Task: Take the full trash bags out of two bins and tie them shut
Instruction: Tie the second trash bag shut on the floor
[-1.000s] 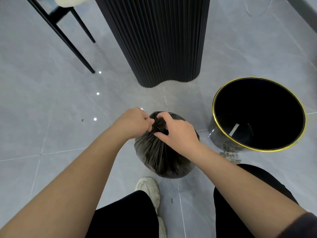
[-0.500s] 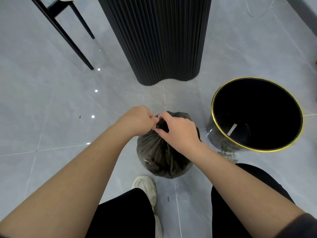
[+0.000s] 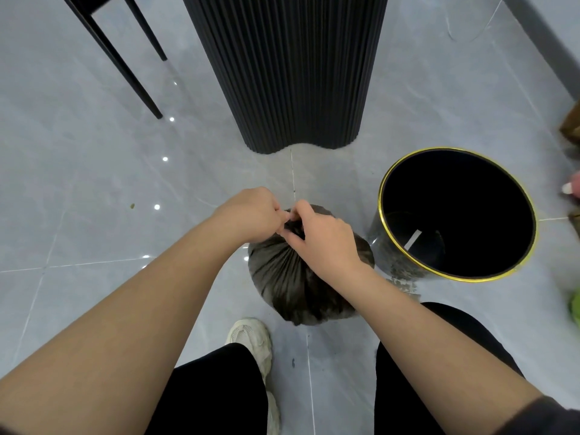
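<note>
Over the last second the hands have barely shifted, staying knuckle to knuckle. The left hand (image 3: 251,215) and right hand (image 3: 323,243) each pinch the gathered neck of the bag (image 3: 292,287) with curled fingers. It stands on the floor directly below them, neck upright, equally near both. The emptied bin (image 3: 380,196) stands at three o'clock.

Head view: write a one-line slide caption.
Left hand and right hand pinch the gathered neck of a dark trash bag beside the gold-rimmed black bin.
</note>
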`<state>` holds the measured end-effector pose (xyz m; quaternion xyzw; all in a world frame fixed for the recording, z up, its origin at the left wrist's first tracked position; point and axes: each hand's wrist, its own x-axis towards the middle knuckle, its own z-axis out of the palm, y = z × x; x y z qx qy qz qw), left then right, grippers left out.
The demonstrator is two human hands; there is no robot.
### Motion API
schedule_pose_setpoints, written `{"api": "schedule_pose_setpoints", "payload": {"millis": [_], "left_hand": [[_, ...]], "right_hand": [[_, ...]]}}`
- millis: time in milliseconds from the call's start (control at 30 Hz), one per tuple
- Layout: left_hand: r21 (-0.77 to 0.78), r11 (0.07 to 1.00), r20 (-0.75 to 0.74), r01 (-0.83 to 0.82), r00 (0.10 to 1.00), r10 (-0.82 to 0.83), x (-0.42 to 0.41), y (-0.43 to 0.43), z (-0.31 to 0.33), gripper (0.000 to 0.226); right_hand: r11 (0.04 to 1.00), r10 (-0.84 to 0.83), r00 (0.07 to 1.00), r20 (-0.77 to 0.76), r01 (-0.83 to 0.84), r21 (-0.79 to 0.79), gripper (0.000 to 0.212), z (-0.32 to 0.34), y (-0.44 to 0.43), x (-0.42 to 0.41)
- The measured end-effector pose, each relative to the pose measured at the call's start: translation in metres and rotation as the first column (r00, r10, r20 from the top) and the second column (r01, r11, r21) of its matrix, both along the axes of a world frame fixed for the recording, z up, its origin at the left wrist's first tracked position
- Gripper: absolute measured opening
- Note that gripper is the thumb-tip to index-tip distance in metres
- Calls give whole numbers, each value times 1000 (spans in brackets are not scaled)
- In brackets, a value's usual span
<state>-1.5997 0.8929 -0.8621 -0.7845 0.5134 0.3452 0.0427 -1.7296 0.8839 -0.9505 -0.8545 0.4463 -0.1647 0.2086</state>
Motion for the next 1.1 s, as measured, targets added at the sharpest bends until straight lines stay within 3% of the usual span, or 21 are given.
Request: {"api": "schedule_pose_setpoints", "payload": {"millis": [167, 367, 733, 867, 1000, 1100], "left_hand": [[-6, 1000, 8, 10, 1000, -10, 1, -3, -2, 31], [13, 1000, 12, -5, 1000, 5, 4, -3, -7, 34], [43, 999, 31, -3, 1000, 2, 4, -3, -5, 35], [40, 999, 19, -16, 1000, 16, 5, -3, -6, 33], [48, 999, 21, -8, 1000, 7, 4, -4, -6, 32], [47, 999, 24, 4, 1000, -5, 4, -3, -6, 32]], "right_hand": [[998, 56, 996, 70, -56, 8, 25, -4, -4, -4], [992, -3, 999, 44, 8, -124, 24, -12, -10, -5], [1000, 4, 1000, 8, -4, 15, 29, -9, -9, -6], [1000, 7, 995, -95, -8, -7, 31, -8, -8, -7], [999, 9, 1000, -22, -10, -34, 28, -10, -8, -7], [999, 12, 1000, -25, -11, 42, 30, -9, -8, -8]]}}
